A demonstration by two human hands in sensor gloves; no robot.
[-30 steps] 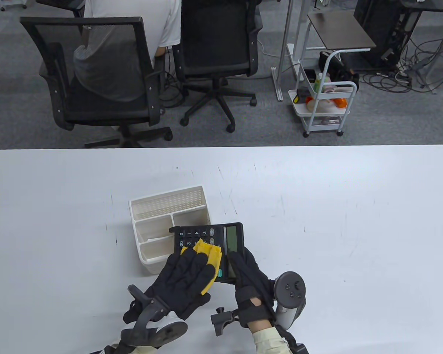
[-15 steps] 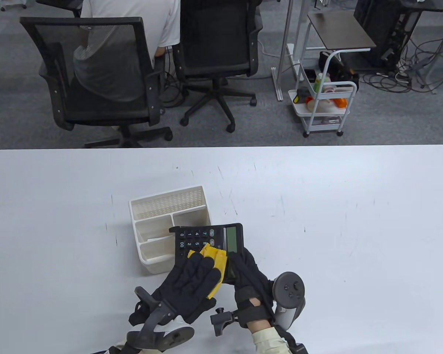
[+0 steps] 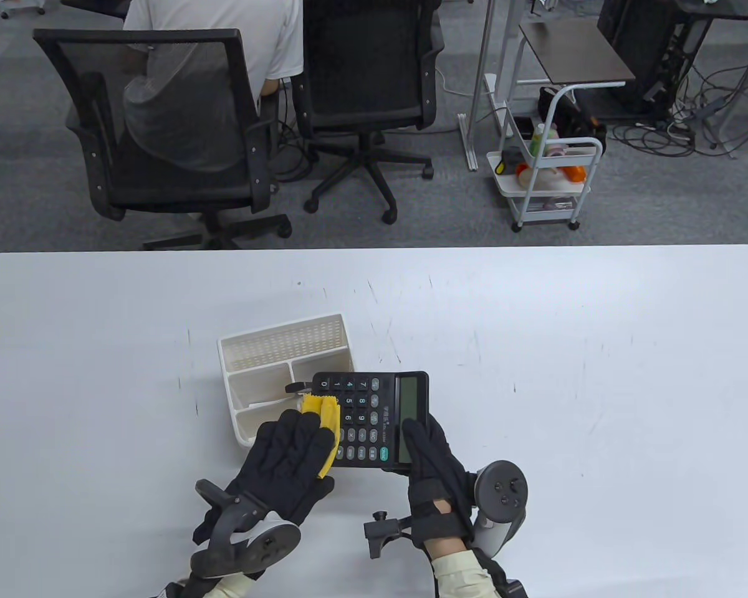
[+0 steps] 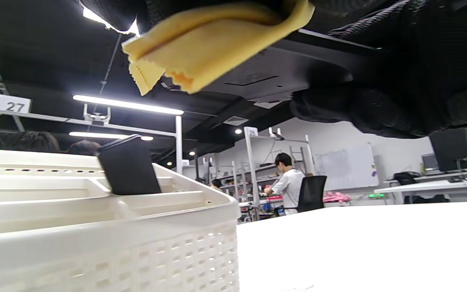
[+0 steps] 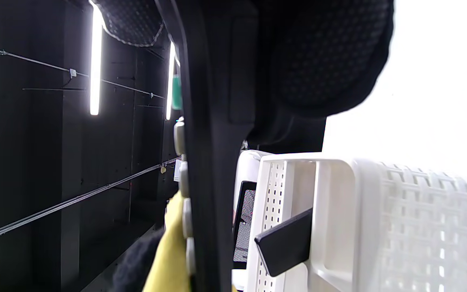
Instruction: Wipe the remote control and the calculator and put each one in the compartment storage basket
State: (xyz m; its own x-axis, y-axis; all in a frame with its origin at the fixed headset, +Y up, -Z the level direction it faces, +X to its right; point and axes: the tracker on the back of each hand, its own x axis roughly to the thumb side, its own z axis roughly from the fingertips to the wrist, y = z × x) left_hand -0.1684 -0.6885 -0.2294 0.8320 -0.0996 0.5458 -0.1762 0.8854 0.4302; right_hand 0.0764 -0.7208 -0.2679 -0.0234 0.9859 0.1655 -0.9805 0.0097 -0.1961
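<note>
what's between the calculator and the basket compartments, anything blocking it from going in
Nothing visible bars the way. The calculator, held by the right hand, hangs over the basket. A dark object, likely the remote, already stands in one compartment.

Calculator point(image 3: 374, 418): near-left corner under cloth point(image 3: 324, 423) and left hand point(image 3: 287, 464); key labels too small to read. Right hand point(image 3: 433, 464) covers its near-right edge; thumb unseen, so grip underneath can't be told. Basket point(image 3: 274, 339): front right part hidden behind calculator. Remote point(image 4: 128, 166): only its top end shows above basket rim, rest hidden inside; which compartment can't be told. Left wrist view: fingers cut off at top edge. Right wrist view: calculator seen edge-on, its face hidden.
</note>
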